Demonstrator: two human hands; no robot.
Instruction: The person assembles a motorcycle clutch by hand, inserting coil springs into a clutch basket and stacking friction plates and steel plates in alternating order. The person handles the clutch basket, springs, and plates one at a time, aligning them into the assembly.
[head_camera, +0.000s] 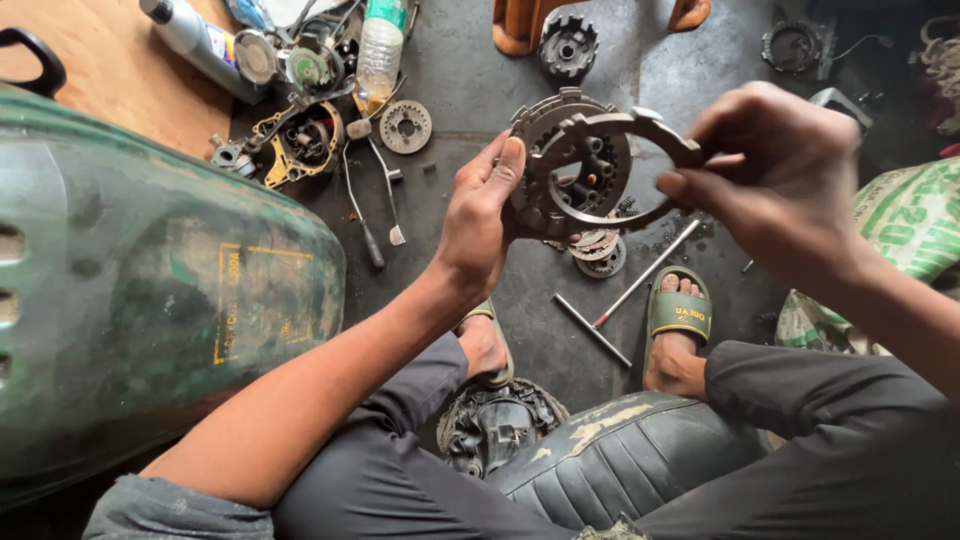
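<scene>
My left hand (478, 215) grips a round metal clutch basket (560, 150) by its left edge, held up over the floor. My right hand (775, 170) pinches a thin notched clutch ring plate (640, 135) at its right rim, holding it against the basket's open face. Through the ring I see the basket's inner hub and bolts. Both hands hover above my feet, which wear green sandals (680, 310).
A large green scooter body panel (150, 280) fills the left. Engine parts, a sprocket (405, 126), levers (362, 205), a plastic bottle (380, 45) and a spray can (200, 40) lie on the dark floor. Steel rods (640, 280) and small plates (598, 250) lie below the hands. A sack (905, 215) sits right.
</scene>
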